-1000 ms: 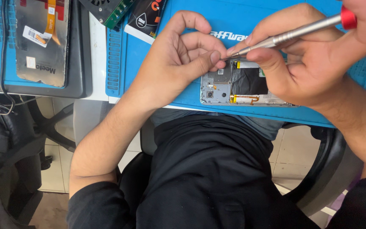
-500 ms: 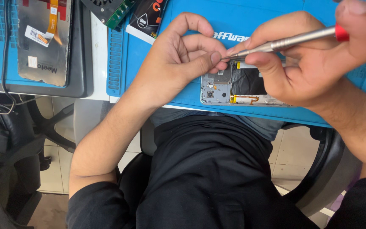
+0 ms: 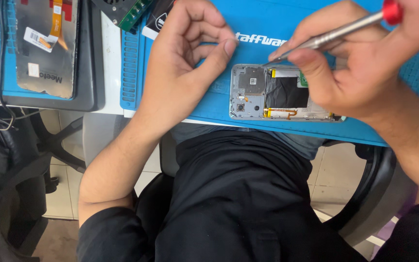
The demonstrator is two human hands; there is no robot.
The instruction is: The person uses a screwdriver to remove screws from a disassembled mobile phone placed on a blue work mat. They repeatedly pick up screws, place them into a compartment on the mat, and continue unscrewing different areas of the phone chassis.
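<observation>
Where half a second earlier your left hand (image 3: pixel 183 73) had its fingertips bunched at the tip of the screwdriver (image 3: pixel 333 33), it had since drawn back and lay loosely curled on the blue mat (image 3: pixel 209 104), its thumb just beside the opened phone (image 3: pixel 280 93) but holding nothing. Your right hand (image 3: pixel 360 63) still pinched the screwdriver, tip down at the phone's upper edge, and the phone stayed flat near the bench's front edge.

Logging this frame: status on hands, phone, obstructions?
Left hand empty, resting on blue work mat beside opened grey phone chassis. Right hand grips silver red-capped screwdriver, tip at chassis top edge. Nothing blocking.
</observation>
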